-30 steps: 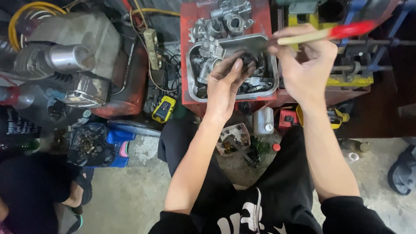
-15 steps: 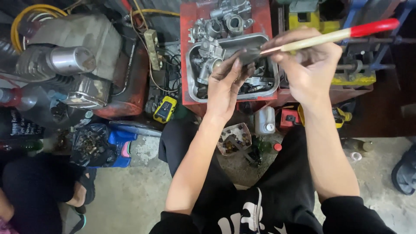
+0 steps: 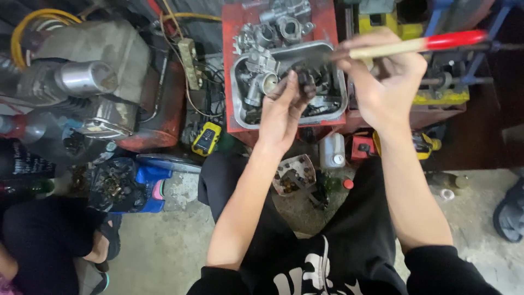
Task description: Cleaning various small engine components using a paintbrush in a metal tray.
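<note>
My left hand (image 3: 281, 112) grips a small dark, greasy metal part (image 3: 303, 80) over a grey metal tray (image 3: 240, 112). My right hand (image 3: 385, 82) holds a paintbrush (image 3: 415, 46) with a pale wooden handle and red end; its bristle end reaches toward the dark part. The tray holds several silvery engine parts (image 3: 256, 82) and rests on a red stand (image 3: 232, 33). More cast metal parts (image 3: 284, 22) lie behind the tray.
A large grey engine (image 3: 93, 82) with a red body sits at left. A yellow meter (image 3: 206, 139), a small white bottle (image 3: 333, 153) and a dish of small parts (image 3: 295, 175) lie on the concrete floor. Another person's leg (image 3: 33, 240) is at lower left.
The brush handle has swung from tilted up toward level and shifted slightly. My left hand stays at the tray holding the part.
</note>
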